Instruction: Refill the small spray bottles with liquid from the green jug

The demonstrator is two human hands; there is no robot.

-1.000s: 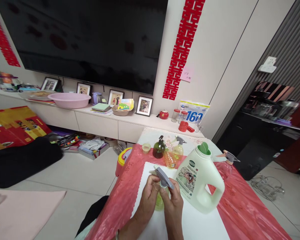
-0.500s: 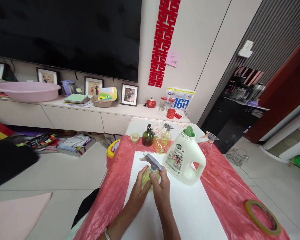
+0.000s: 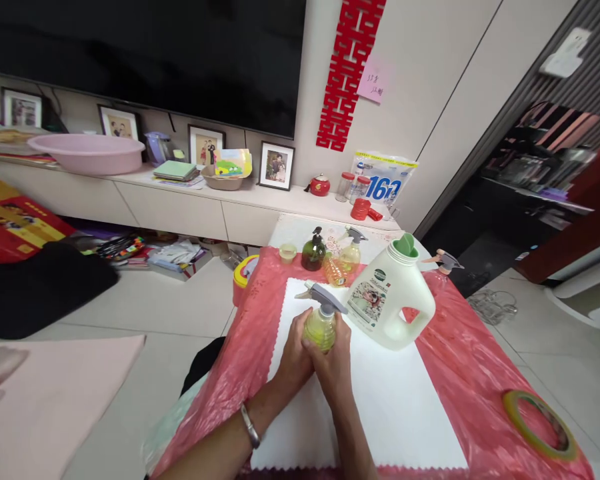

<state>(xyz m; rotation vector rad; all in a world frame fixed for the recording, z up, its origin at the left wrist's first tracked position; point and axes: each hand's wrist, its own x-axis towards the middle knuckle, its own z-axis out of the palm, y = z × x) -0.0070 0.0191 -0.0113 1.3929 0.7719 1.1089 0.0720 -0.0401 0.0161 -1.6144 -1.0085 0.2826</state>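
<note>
Between my two hands is a small spray bottle (image 3: 320,330) with yellow-green liquid and a grey trigger head, held upright above a white sheet (image 3: 395,407). My left hand (image 3: 295,350) wraps its left side, and my right hand (image 3: 336,357) closes round the right side. The trigger head stands free above my fingers. Just right of it is a large pale green jug (image 3: 390,297) with its mouth uncapped and a green piece in the opening. Behind are a dark green pump bottle (image 3: 313,252), a clear spray bottle (image 3: 350,255) and an orange-labelled bottle (image 3: 336,271) lying tilted.
A small cup (image 3: 287,253) stands at the back left of the red plastic cover (image 3: 220,400). Another spray bottle (image 3: 443,267) is behind the jug. A tape roll (image 3: 513,407) lies at the right. Beyond stands a low cabinet (image 3: 175,207) with a pink basin (image 3: 90,157).
Both hands have shifted their grip lower, off the neck and onto the bottle's body, so more of the bottle shows. The whole view has swung slightly left and down.
</note>
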